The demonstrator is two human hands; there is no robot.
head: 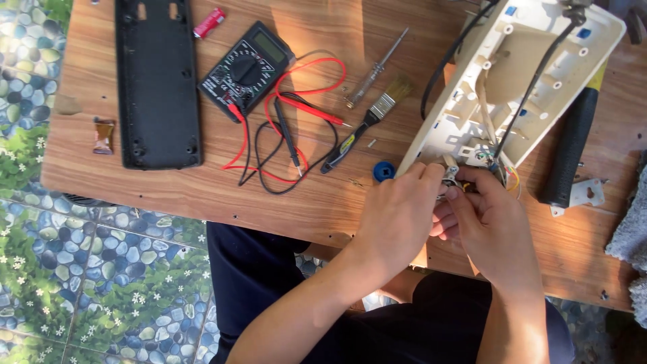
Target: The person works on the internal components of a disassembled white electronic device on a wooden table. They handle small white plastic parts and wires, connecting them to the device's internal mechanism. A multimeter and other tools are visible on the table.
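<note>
Right of frame centre: left hand and right hand, fingers pinched together on small wired part at white casing edge; multimeter upper left on counter.

The wooden table (brown laminate) bears a multimeter, paintbrush and black panel.

Wood-grain table, sunlit in patches, with small screw holes near its front edge. Below and left of the table, floor covering printed with blue pebbles, green leaves, white flowers.
</note>
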